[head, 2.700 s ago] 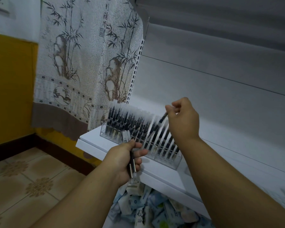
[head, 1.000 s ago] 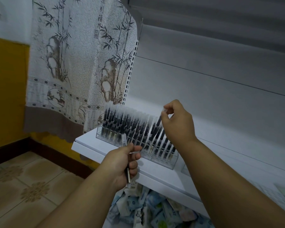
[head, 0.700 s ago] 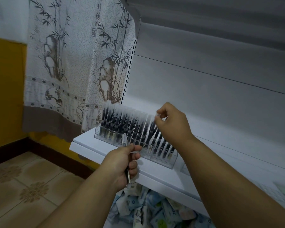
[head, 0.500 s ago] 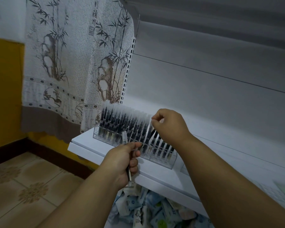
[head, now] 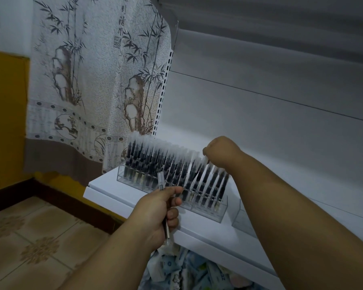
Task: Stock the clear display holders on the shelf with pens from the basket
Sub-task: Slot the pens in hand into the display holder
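Change since earlier frames: the right hand [head: 222,152] has come down from above the pen rows to the caps at the right part of the holder; the pen it carried is now seated among the others. The left hand's bundle has dropped from several pens to one.
Right hand: at 2 o'clock from frame centre, knuckles up, fingers curled downward onto the white cap of a slanted pen [head: 199,174] in the right-hand rows. The fingertips are hidden behind the hand; the pinch on the cap appears closed.
Left hand: the left hand [head: 159,214], at 6 o'clock from centre, is clenched around a single pen [head: 161,183]. Its clear cap stands above the thumb, its lower end shows below the palm.
Holder: the clear display holder [head: 208,212] stands on the shelf near the front edge, filled with dark pens with frosted caps, leaning back toward 11 o'clock.
Second holder: a further clear holder [head: 239,220] sits just beside it at 3 o'clock, mostly hidden by the right forearm; contents cannot be told.
Shelf: the white shelf [head: 117,195] runs from 9 o'clock down to 4 o'clock.
Below shelf: packaged goods [head: 187,271] are heaped at 6 o'clock; whether they lie in a basket cannot be told.
Surroundings: a bamboo-print curtain [head: 88,80] hangs at 10 o'clock; the tiled floor [head: 29,237] is at 8 o'clock.
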Action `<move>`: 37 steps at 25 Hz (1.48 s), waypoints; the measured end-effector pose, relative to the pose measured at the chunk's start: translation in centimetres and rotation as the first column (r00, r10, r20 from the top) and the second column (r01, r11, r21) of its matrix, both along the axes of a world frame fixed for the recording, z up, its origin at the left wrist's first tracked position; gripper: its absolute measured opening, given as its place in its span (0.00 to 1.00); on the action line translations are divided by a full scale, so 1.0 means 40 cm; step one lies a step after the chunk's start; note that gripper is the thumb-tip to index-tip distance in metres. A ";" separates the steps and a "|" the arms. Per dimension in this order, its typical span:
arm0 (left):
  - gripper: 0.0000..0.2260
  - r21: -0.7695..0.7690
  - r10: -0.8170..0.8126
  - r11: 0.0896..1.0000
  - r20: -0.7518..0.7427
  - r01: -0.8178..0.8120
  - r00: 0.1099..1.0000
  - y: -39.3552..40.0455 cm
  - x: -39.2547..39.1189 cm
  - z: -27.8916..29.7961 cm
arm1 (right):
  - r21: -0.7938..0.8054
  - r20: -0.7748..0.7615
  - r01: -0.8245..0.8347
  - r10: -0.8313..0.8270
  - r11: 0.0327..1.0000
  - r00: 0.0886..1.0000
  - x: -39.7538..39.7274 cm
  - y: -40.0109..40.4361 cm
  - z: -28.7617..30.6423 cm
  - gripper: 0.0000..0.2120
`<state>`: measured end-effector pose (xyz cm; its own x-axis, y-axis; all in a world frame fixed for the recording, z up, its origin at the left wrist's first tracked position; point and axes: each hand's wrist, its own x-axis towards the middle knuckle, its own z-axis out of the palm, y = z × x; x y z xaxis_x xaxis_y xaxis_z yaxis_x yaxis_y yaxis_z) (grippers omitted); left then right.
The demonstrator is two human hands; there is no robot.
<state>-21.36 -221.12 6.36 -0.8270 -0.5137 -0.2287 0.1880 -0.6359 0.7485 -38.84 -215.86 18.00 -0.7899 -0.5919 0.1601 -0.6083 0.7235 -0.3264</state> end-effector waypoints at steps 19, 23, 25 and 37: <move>0.09 0.050 -0.016 0.999 0.040 0.013 0.999 0.015 0.012 -0.003 | -0.143 -0.331 -0.238 0.180 0.961 0.926 0.081 0.051 -0.023 0.17; 0.09 0.035 -0.016 0.999 0.043 0.014 0.999 0.017 0.012 0.001 | -0.131 -0.299 -0.265 0.217 0.955 0.929 0.091 0.030 -0.030 0.24; 0.09 0.016 -0.016 1.000 0.042 0.016 0.999 0.015 0.010 0.004 | -0.150 -0.408 -0.250 0.170 0.957 0.897 0.101 0.036 -0.032 0.26; 0.05 -0.913 0.241 0.409 0.102 -0.006 0.965 0.040 -0.057 0.013 | -0.624 0.159 -0.049 0.188 0.780 0.969 0.199 0.133 -0.095 0.10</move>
<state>-23.64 -219.54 6.89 -0.7357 -0.6101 0.2941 -0.0104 0.4444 0.8957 -30.87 -210.55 14.18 -0.7753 -0.5145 0.3664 -0.5461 0.2545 -0.7981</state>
